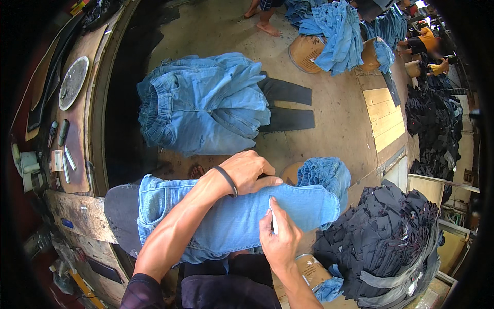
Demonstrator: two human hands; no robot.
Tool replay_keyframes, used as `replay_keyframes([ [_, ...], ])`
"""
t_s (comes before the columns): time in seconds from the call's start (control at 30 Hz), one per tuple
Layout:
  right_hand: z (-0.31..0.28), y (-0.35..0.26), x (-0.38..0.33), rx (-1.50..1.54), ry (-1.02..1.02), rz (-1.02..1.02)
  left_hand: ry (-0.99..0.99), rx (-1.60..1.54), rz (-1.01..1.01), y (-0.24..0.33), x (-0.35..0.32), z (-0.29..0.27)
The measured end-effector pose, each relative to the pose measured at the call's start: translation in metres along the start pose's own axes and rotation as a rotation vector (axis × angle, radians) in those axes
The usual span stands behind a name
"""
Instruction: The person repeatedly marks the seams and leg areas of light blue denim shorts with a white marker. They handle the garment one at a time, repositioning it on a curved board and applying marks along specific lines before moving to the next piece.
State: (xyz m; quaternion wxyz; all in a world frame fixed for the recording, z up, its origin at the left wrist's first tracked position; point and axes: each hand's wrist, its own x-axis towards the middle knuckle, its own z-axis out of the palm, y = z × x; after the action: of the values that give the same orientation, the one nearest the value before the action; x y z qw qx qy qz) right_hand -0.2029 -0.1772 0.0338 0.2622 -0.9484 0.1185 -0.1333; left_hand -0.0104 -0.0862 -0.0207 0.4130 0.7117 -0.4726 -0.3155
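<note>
Light blue denim jeans [231, 219] lie stretched over a narrow board with a dark rounded end [122, 216] showing at the left. My left hand [244, 172], with a black band at its wrist, is on the far edge of the leg. Its fingers curl over that edge and its thumb lies along the cloth. In my right hand [280, 234], closed, is a slim white pen-like stick [274, 221], its tip touching the denim just right of my left thumb. The stick's exact kind is unclear.
Beyond the board sits a pile of blue denim garments [206, 103]. At right stand a bunched denim roll [324, 175] and a large heap of dark cloth [381, 247]. A wooden bench [95, 103] with small tools runs along the left. Other people are farther back.
</note>
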Motion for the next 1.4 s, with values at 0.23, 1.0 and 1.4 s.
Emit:
replay_keyframes([
  [0.23, -0.021, -0.010, -0.046, 0.035, -0.092, 0.084, -0.017, -0.049, -0.041, -0.002, 0.002, -0.001],
  [1.0, -0.019, -0.010, -0.040, 0.038, 0.009, 0.010, -0.025, -0.093, -0.050, -0.002, 0.005, 0.000],
  [1.4, -0.016, -0.005, -0.035, 0.016, -0.015, 0.090, -0.022, -0.102, -0.060, -0.001, 0.004, -0.001],
])
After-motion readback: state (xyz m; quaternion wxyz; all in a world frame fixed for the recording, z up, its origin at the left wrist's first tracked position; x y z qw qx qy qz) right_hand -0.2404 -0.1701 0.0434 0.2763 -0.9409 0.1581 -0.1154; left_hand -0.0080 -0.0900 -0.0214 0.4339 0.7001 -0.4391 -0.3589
